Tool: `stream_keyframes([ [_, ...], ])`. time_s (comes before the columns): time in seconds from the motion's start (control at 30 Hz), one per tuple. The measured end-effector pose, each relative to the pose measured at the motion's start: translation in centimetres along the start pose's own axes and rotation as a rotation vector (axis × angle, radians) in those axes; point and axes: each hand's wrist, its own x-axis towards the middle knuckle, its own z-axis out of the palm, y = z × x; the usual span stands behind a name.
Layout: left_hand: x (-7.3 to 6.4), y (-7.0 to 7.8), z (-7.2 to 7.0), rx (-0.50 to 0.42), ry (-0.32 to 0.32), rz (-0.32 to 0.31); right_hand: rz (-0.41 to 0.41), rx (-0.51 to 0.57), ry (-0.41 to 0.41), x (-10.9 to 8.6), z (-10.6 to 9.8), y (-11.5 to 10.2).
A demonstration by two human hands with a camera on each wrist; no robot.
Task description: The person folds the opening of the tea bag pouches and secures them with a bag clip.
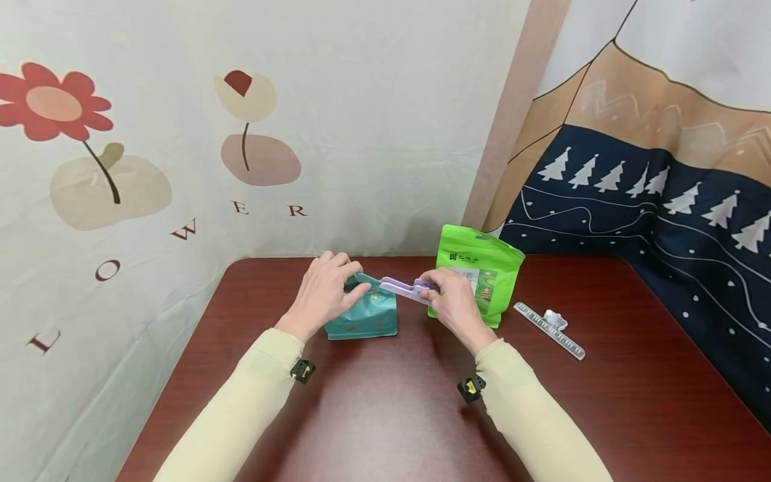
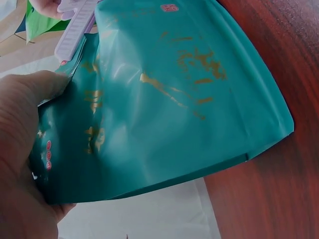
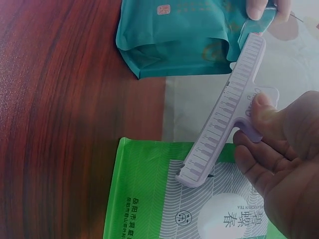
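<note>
A teal pouch [image 1: 364,314] with gold print stands on the table, its top folded over. My left hand [image 1: 328,291] pinches that folded top, thumb on the near side, as the pouch [image 2: 164,109] shows close up in the left wrist view. My right hand [image 1: 453,298] grips a lilac bag clip [image 1: 405,288] by its handle tabs, thumb on one tab and fingers under the other. In the right wrist view one end of the long, keyboard-patterned clip [image 3: 224,109] meets the fold's edge beside my left fingertips [image 3: 256,10].
A bright green tea pouch [image 1: 508,268] stands upright just behind my right hand. To its right a white bag clip [image 1: 551,328] lies on the dark red wooden table [image 1: 385,415]. Printed cloth [image 1: 385,134] hangs along the table's back edge.
</note>
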Motion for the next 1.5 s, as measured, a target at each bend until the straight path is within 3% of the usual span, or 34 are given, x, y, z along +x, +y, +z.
stream_keyframes([
  [0.27, 0.1, 0.3, 0.7, 0.031, 0.083, -0.064, -0.007, 0.006, 0.006, -0.1, 0.0, -0.2],
  [0.43, 0.2, 0.4, 0.6, 0.037, 0.074, -0.078, -0.004, -0.008, -0.023, 0.0, -0.2, -0.2],
  [0.8, 0.0, 0.3, 0.7, 0.015, 0.085, -0.019, -0.071, -0.007, -0.004, 0.2, 0.3, -0.4],
  [1.5, 0.1, -0.1, 0.6, -0.001, 0.068, 0.040, -0.042, 0.025, 0.026, 0.4, 1.0, -1.0],
])
